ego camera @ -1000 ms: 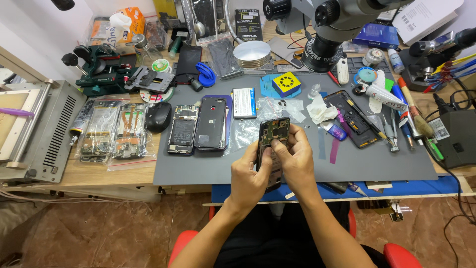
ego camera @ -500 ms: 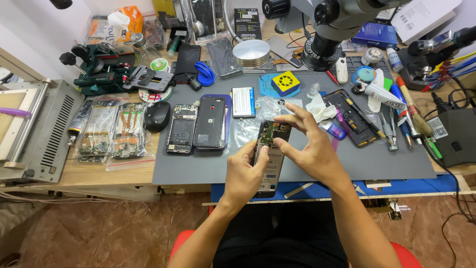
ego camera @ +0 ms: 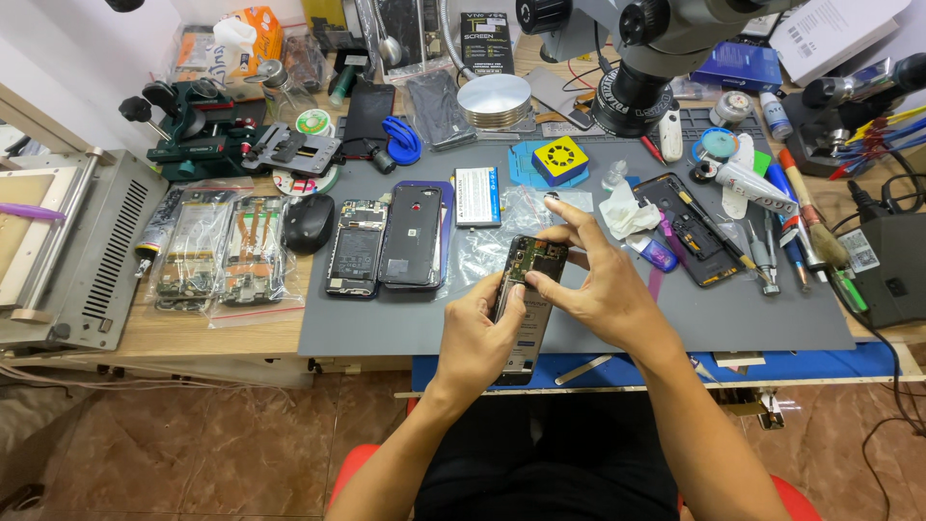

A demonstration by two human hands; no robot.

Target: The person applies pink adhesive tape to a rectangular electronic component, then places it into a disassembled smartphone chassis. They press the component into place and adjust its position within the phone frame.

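Phone (ego camera: 529, 289), back off, sits over the grey mat (ego camera: 386, 328) at the desk's near edge. Our left hand (ego camera: 482, 338) grips its lower half to steady it; right hand (ego camera: 598, 285) fingers pinch the top edge, index raised, probably working the exposed board.

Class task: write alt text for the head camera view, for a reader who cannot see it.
Two bare hands hold an opened phone with exposed circuitry over a grey work mat: the left hand grips its lower side and the right hand pinches its top end. Two more phones, a microscope, brushes and tweezers crowd the bench.
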